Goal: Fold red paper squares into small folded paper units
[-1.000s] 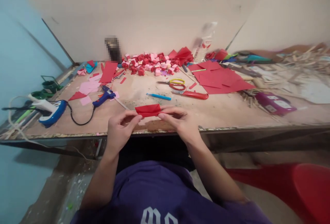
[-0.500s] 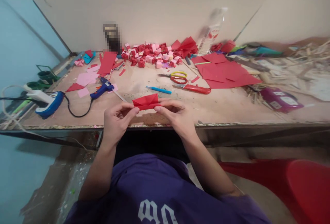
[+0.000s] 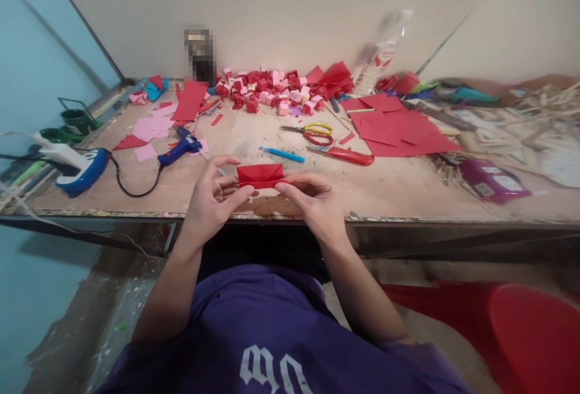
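Observation:
Between my hands, just above the table's near edge, is a small folded piece of red paper (image 3: pixel 260 174) with creases running to its corners. My left hand (image 3: pixel 217 191) has its thumb on the paper's lower left edge; its index finger is raised and the other fingers are behind. At the right end, my right hand (image 3: pixel 312 194) pinches the paper between thumb and fingers. Beyond the paper lie a blue pen-like tool (image 3: pixel 281 154), scissors (image 3: pixel 312 133) with yellow and red handles, and a red-handled knife (image 3: pixel 347 155).
A blue glue gun (image 3: pixel 181 147) and a blue power socket (image 3: pixel 84 173) are on the left. Folded red and pink paper pieces (image 3: pixel 267 89) are heaped at the back. Red sheets (image 3: pixel 399 128) and a purple packet (image 3: pixel 492 179) lie right. A red chair (image 3: pixel 534 333) stands nearby.
My left index finger has lifted off the paper and my left thumb has slid inward along its lower edge. The upper flap now lies flatter. My right hand keeps its pinch.

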A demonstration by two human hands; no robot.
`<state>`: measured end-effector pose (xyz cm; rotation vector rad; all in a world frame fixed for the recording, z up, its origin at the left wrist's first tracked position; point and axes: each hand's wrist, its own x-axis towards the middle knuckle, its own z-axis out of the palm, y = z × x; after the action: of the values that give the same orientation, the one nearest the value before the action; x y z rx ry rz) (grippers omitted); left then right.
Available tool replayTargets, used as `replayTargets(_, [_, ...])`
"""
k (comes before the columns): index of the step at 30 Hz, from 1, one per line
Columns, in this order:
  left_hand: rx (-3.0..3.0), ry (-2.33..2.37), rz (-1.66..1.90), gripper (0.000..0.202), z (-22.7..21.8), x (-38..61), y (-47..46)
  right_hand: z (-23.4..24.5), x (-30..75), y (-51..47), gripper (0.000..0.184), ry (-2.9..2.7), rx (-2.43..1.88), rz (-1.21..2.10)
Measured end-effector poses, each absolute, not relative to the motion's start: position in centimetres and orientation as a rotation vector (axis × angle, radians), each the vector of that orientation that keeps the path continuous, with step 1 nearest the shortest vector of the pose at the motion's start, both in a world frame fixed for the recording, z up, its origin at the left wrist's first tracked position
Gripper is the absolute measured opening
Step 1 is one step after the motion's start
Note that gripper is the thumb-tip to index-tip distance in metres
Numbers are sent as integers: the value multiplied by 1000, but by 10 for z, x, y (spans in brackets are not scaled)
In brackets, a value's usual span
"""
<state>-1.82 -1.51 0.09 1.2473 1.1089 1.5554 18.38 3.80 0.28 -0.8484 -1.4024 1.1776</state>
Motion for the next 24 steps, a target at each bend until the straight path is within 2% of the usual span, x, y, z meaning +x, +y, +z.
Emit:
replayTargets(5, [1374, 1167, 1465, 28, 3, -20, -16, 1, 186, 40, 12, -1508, -817, 1129])
replayTargets(9, [1373, 1163, 1505, 29, 2, -19, -15, 4, 186, 40, 13, -1497, -817, 1154])
replayTargets(12, [1343, 1161, 1503, 33, 2, -19, -14, 6, 185, 39, 24, -1393, -801, 1251])
replayTargets(15, [1335, 1171, 1478, 36, 2, -19, -15, 7, 185, 40, 45, -1338, -750, 1377])
replayTargets(17, [1343, 1177, 1472, 38, 2, -20, -15, 7, 185, 42, 49, -1395, -743, 1434])
replayTargets(21, [1354, 1185, 1466, 39, 2, -20, -16, 5, 186, 44, 24, -1494, -767, 1467])
replayTargets(24, [1354, 1176, 1442, 37, 2, -20, -16, 6, 186, 42, 15, -1486, -803, 1409])
